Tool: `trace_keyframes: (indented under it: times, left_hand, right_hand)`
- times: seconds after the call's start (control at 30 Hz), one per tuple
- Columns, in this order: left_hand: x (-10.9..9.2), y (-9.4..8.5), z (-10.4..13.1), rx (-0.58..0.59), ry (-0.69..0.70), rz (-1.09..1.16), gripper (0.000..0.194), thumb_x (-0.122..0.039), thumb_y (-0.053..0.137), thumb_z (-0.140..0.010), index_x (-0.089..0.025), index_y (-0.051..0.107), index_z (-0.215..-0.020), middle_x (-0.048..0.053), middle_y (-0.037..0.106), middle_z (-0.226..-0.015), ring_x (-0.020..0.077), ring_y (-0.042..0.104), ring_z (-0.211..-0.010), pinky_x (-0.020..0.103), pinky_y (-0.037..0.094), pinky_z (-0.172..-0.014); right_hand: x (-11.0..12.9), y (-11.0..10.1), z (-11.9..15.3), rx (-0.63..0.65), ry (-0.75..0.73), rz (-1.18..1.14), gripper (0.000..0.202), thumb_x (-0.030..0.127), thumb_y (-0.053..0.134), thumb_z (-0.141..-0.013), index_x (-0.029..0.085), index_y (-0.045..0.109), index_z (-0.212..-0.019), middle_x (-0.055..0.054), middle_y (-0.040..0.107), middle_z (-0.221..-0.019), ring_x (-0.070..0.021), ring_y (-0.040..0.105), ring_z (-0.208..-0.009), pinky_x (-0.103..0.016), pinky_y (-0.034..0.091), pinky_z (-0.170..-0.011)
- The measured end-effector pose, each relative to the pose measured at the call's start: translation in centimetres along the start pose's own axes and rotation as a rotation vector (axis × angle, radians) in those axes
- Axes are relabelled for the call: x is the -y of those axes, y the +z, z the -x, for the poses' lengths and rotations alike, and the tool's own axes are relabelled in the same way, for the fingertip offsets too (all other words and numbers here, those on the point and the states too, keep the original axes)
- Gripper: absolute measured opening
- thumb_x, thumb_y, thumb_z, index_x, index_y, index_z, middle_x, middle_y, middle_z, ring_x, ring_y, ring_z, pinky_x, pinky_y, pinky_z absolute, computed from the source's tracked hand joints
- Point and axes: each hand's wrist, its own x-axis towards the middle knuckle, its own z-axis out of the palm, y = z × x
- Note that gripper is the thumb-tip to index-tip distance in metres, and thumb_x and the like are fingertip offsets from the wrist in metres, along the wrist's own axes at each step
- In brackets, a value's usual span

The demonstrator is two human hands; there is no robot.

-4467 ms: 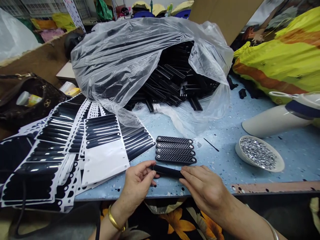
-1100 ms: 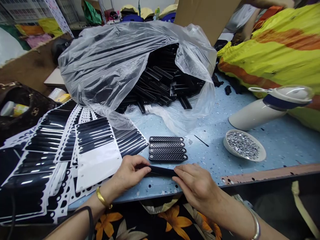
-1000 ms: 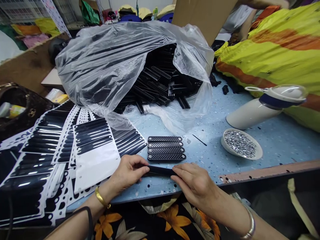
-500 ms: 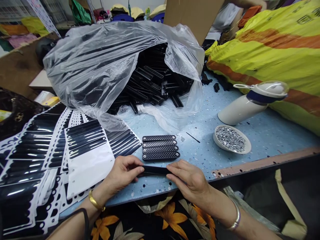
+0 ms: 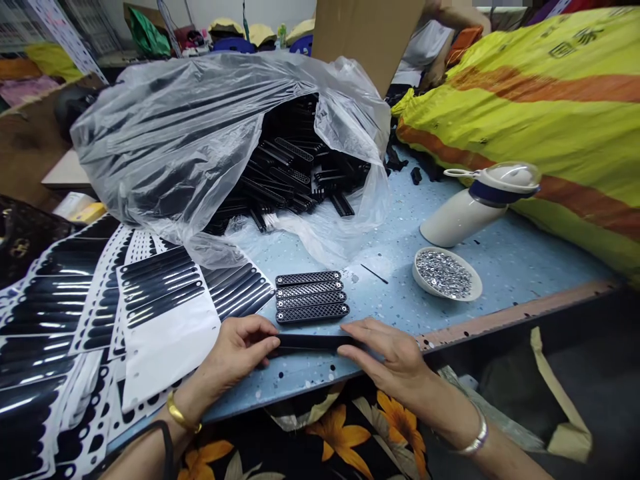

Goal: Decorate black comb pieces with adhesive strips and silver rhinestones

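A long, narrow black piece with a smooth upper face lies level between my hands, low over the table's front edge. My left hand pinches its left end between thumb and fingers. At the right end, the thumb and fingers of my right hand close around it. Just beyond it, several black pieces with a crosshatched face and small silver studs at their ends lie side by side. To the left, a white backing sheet with glossy black strip stickers rests on a spread of similar sheets.
A clear plastic bag full of black parts fills the back. Rightward are a thin dark rod, a bowl of small silver pieces, a white bottle and a yellow sack. Another person's arm shows behind.
My right hand has slid outward along the black piece, so more of it shows between my hands. My left hand keeps its pinch. The whole view has shifted slightly.
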Motion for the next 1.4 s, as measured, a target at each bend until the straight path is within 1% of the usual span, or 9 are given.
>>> trace_keyframes:
  times: [0.1, 0.3, 0.47, 0.6, 0.7, 0.83, 1.03, 1.23, 1.4]
  left_hand:
    - [0.0, 0.1, 0.0, -0.008, -0.007, 0.003, 0.029, -0.04, 0.076, -0.067, -0.014, 0.068, -0.076, -0.001, 0.06, -0.06, 0.0114, 0.056, -0.05, 0.023, 0.052, -0.046]
    - [0.1, 0.0, 0.3, -0.015, 0.09, -0.16, 0.026, -0.038, 0.069, -0.074, -0.015, 0.07, -0.085, 0.001, 0.065, -0.061, 0.0138, 0.06, -0.052, 0.023, 0.05, -0.045]
    - [-0.7, 1.6, 2.1, -0.305, 0.715, -0.604, 0.015, -0.022, 0.068, -0.08, -0.019, 0.07, -0.094, 0.008, 0.074, -0.084, 0.0212, 0.068, -0.073, 0.032, 0.056, -0.065]
    - [-1.6, 4.7, 2.2, -0.241, 1.018, -0.689, 0.021, -0.011, 0.061, -0.086, -0.018, 0.064, -0.106, 0.011, 0.071, -0.098, 0.0238, 0.065, -0.089, 0.039, 0.056, -0.079]
    - [-2.0, 6.7, 1.0, -0.158, 1.01, -0.721, 0.02, -0.009, 0.056, -0.086, -0.017, 0.061, -0.103, 0.011, 0.068, -0.094, 0.0246, 0.063, -0.087, 0.04, 0.056, -0.075]
    - [-2.0, 8.1, -0.2, -0.13, 0.966, -0.825, 0.021, -0.006, 0.049, -0.084, -0.018, 0.06, -0.098, 0.008, 0.064, -0.083, 0.0241, 0.061, -0.079, 0.04, 0.054, -0.069]
    - [-1.4, 8.0, 0.0, -0.116, 0.915, -0.912, 0.02, -0.002, 0.044, -0.084, -0.016, 0.058, -0.085, 0.006, 0.059, -0.072, 0.0218, 0.052, -0.068, 0.037, 0.048, -0.061]
    - [-1.0, 7.2, 0.2, -0.073, 0.9, -0.901, 0.022, -0.002, 0.042, -0.086, -0.017, 0.058, -0.085, 0.005, 0.058, -0.073, 0.0208, 0.052, -0.068, 0.035, 0.045, -0.062]
    - [-1.1, 6.9, 0.8, -0.047, 0.859, -0.868, 0.02, -0.004, 0.045, -0.088, -0.018, 0.059, -0.091, 0.005, 0.06, -0.077, 0.021, 0.056, -0.073, 0.036, 0.047, -0.067]
  right_hand:
    - [0.4, -1.2, 1.3, -0.149, 0.078, 0.153, 0.015, 0.017, 0.066, -0.091, 0.019, 0.071, -0.104, -0.005, 0.072, -0.082, -0.0158, 0.069, -0.068, -0.026, 0.06, -0.062]
    - [0.1, -1.0, 3.2, -0.106, 0.131, 0.171, 0.014, 0.027, 0.066, -0.09, 0.016, 0.072, -0.098, -0.004, 0.069, -0.074, -0.016, 0.067, -0.061, -0.025, 0.058, -0.053]
    - [0.3, -0.1, 2.7, -0.125, 0.116, 0.138, 0.017, 0.025, 0.065, -0.09, 0.015, 0.07, -0.104, -0.005, 0.067, -0.078, -0.0167, 0.067, -0.066, -0.027, 0.058, -0.058]
    - [1.0, -0.1, 2.1, -0.08, 0.09, 0.126, 0.018, 0.025, 0.065, -0.091, 0.015, 0.068, -0.107, -0.005, 0.066, -0.08, -0.0176, 0.066, -0.07, -0.029, 0.057, -0.06]
    - [-0.1, -1.1, 1.7, -0.095, 0.077, 0.196, 0.014, 0.022, 0.061, -0.093, 0.017, 0.068, -0.103, -0.005, 0.066, -0.078, -0.0174, 0.065, -0.068, -0.028, 0.054, -0.059]
    - [-4.3, -3.0, 0.2, -0.155, 0.088, 0.499, 0.018, 0.017, 0.052, -0.094, 0.017, 0.07, -0.093, -0.007, 0.068, -0.077, -0.0199, 0.065, -0.069, -0.031, 0.053, -0.064]
    - [-8.8, -3.7, -4.3, 0.212, 0.334, 0.878, 0.016, 0.012, 0.055, -0.086, 0.01, 0.071, -0.084, -0.016, 0.066, -0.083, -0.0275, 0.061, -0.081, -0.035, 0.045, -0.07]
    - [-8.9, -3.3, -6.3, 0.262, 0.361, 0.867, 0.023, 0.0, 0.047, -0.079, 0.012, 0.064, -0.069, -0.015, 0.064, -0.077, -0.0235, 0.059, -0.07, -0.031, 0.036, -0.06]
    - [-5.4, -4.3, -3.1, 0.148, 0.282, 0.613, 0.024, 0.013, 0.042, -0.095, 0.015, 0.059, -0.077, -0.004, 0.06, -0.066, -0.0157, 0.056, -0.059, -0.027, 0.042, -0.059]
